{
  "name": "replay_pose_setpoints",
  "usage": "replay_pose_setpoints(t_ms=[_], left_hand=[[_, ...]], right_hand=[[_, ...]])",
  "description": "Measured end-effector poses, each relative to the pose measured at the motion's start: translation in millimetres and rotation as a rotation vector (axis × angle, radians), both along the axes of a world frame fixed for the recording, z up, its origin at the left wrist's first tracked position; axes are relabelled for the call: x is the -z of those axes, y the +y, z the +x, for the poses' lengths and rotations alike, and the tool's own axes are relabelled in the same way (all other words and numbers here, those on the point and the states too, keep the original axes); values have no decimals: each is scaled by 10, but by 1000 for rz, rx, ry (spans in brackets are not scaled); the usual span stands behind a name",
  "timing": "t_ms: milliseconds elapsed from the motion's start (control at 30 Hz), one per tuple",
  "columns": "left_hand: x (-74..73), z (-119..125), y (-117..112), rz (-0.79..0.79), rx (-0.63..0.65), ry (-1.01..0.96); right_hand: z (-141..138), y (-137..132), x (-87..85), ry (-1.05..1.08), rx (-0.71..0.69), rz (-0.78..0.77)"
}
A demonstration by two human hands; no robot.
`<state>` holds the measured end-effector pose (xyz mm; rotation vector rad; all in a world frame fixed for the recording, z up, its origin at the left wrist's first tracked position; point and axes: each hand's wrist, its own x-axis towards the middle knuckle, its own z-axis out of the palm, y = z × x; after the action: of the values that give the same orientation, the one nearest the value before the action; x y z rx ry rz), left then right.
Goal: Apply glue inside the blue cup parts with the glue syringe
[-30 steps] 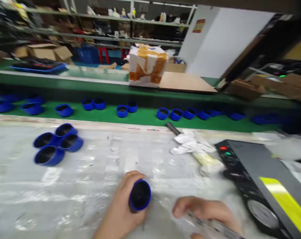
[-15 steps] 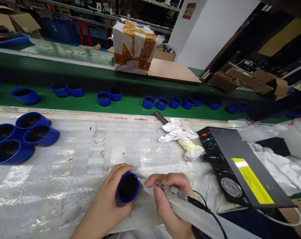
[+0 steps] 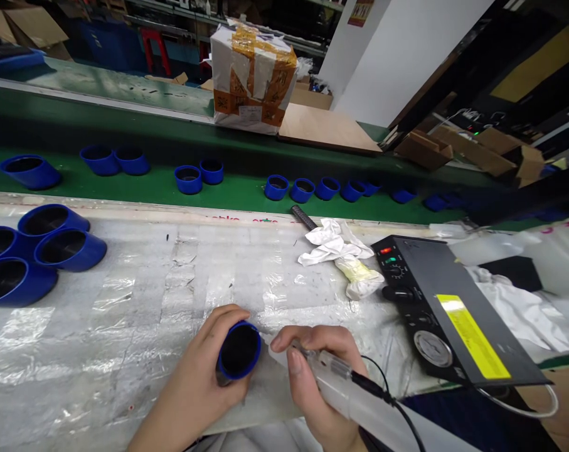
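Observation:
My left hand (image 3: 207,367) is wrapped round a blue round cup-like part (image 3: 257,358) with a dark inside, tilted so its mouth faces me. In my right hand (image 3: 319,370) is a translucent glue-dispensing syringe (image 3: 345,390) with a black cable or tube clipped along it. The syringe's narrow tip points at the upper right rim of the blue part; whether it touches is too small to tell. Several like blue parts (image 3: 72,252) stand grouped on the plastic-covered table (image 3: 138,351) to the left.
A black dispenser box (image 3: 458,314) with a round gauge and yellow label stands at right. Crumpled white cloths (image 3: 335,245) lie beside it. Several blue parts (image 3: 188,179) sit along the green conveyor belt (image 3: 241,194). Behind it stands a taped carton (image 3: 253,78).
The belt parts have shifted left, and the whole view has moved slightly. Both hands keep their holds, the syringe tip staying near the blue part's rim.

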<state>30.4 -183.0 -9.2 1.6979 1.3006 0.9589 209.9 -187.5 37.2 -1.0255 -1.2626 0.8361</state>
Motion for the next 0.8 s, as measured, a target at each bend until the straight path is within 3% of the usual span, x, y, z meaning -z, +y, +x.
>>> replay_pose_setpoints(t_ms=[333,600,800], left_hand=[[-5,-24,24,25,31,25],[-17,-38,32,41,48,36],[-48,-33,45,37,25,21]], right_hand=[[134,-14,3,-88,-85,53],[-24,-124,-47,-75,107,2],[-28,-204,-98,-133,145,-29]])
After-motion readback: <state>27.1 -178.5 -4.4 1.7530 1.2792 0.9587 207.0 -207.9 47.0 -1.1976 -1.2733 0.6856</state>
